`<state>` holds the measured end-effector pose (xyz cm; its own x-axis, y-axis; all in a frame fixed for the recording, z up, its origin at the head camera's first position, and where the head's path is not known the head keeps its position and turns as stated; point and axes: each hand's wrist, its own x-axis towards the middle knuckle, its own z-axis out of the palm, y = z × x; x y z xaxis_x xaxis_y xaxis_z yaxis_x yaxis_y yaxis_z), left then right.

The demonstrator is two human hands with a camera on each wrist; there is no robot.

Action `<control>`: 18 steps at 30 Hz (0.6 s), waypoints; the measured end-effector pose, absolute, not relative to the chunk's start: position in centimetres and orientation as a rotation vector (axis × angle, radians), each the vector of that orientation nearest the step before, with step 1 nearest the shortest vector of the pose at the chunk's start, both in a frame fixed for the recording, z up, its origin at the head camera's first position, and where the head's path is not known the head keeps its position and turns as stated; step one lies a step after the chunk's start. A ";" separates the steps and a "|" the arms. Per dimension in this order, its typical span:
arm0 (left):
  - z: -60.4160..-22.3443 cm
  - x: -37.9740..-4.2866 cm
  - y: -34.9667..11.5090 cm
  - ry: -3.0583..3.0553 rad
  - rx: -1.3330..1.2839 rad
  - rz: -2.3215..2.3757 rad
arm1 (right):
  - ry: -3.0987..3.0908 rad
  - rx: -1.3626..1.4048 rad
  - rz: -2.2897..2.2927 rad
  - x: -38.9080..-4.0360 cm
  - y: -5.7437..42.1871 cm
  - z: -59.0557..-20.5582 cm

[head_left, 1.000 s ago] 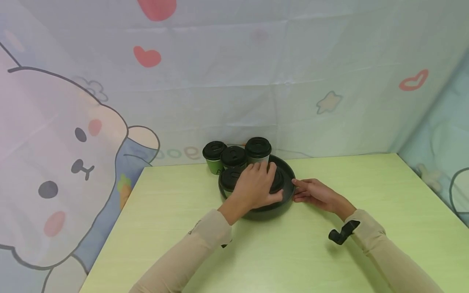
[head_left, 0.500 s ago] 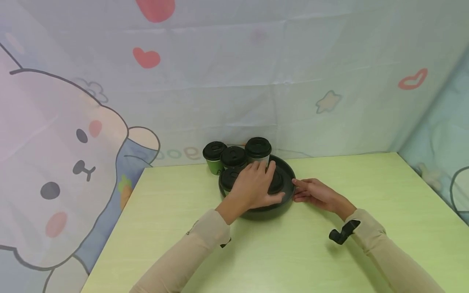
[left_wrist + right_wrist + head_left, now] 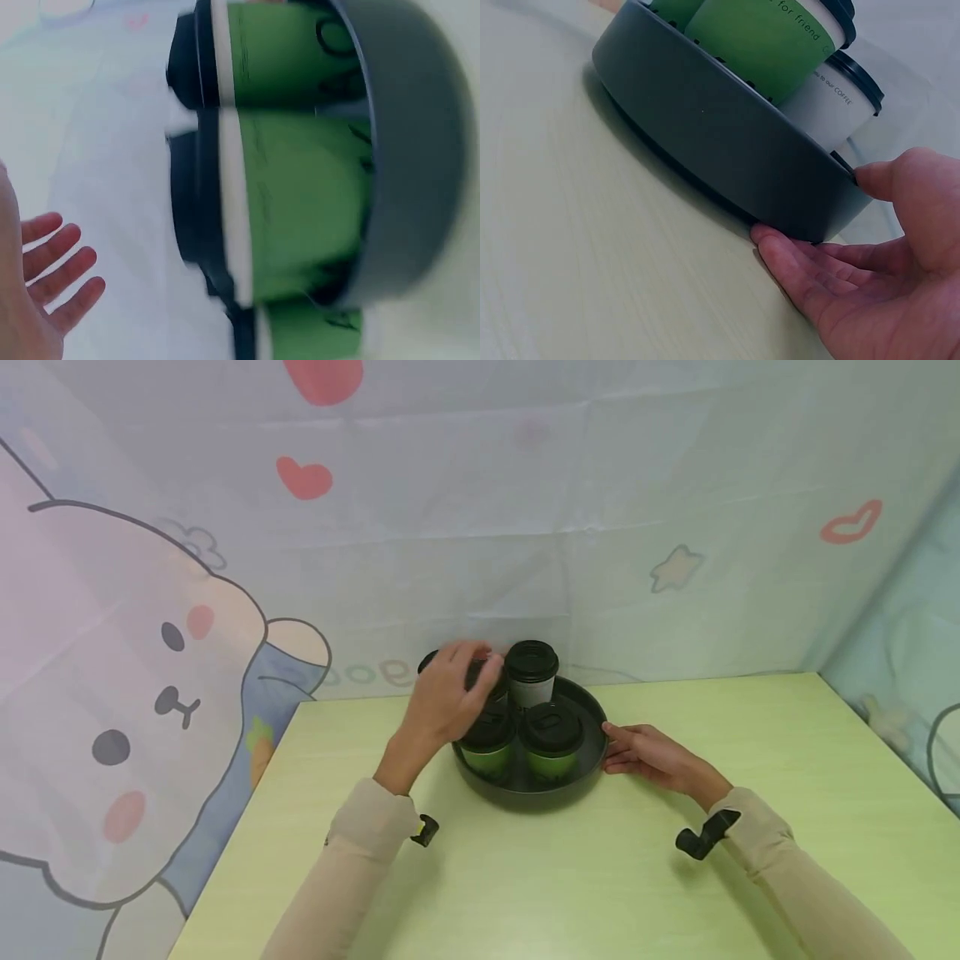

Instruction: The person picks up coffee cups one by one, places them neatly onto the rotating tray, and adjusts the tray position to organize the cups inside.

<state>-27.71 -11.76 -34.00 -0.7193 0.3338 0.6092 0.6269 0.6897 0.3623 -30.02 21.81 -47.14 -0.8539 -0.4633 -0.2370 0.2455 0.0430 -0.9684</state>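
Note:
In the head view a dark grey round tray (image 3: 525,797) bears lidded paper coffee cups. Two green cups, the front left one (image 3: 487,760) and the front right one (image 3: 552,762), stand upright in it, with a white cup (image 3: 532,689) behind. My left hand (image 3: 446,697), blurred and fingers apart, hovers over the back left cups, partly hiding their black lids; the left wrist view shows this hand (image 3: 49,300) apart from the cups. With the thumb at the rim and fingertips under the bottom edge, my right hand (image 3: 885,262) grips the tray's right side.
One back left cup (image 3: 315,330) stands outside the tray wall, largely hidden in the head view. A light yellow-green table (image 3: 570,877) lies beneath everything. Behind its back edge hangs a printed cloth (image 3: 465,485).
My left hand has lifted off the front right cup and moved left and back over the rear left cups. The right hand keeps its hold on the tray, which stays in place.

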 end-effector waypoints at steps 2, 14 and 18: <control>-34.7 -28.3 -13.6 -2.368 -0.629 -0.912 | 1.833 -0.214 -1.862 -30.0 21.7 -47.0; -43.0 -29.5 -19.1 -2.783 -0.080 -1.518 | 1.833 -0.207 -1.869 -29.9 21.5 -46.6; -44.7 -29.8 -19.0 -2.821 -0.167 -1.692 | 1.829 -0.209 -1.867 -29.9 21.4 -46.6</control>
<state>-29.78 -18.99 -44.68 -0.9833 0.1641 -0.0783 0.0082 0.4701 0.8826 -29.92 21.39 -46.60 -0.8560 -0.4578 -0.2404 0.2497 0.0412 -0.9674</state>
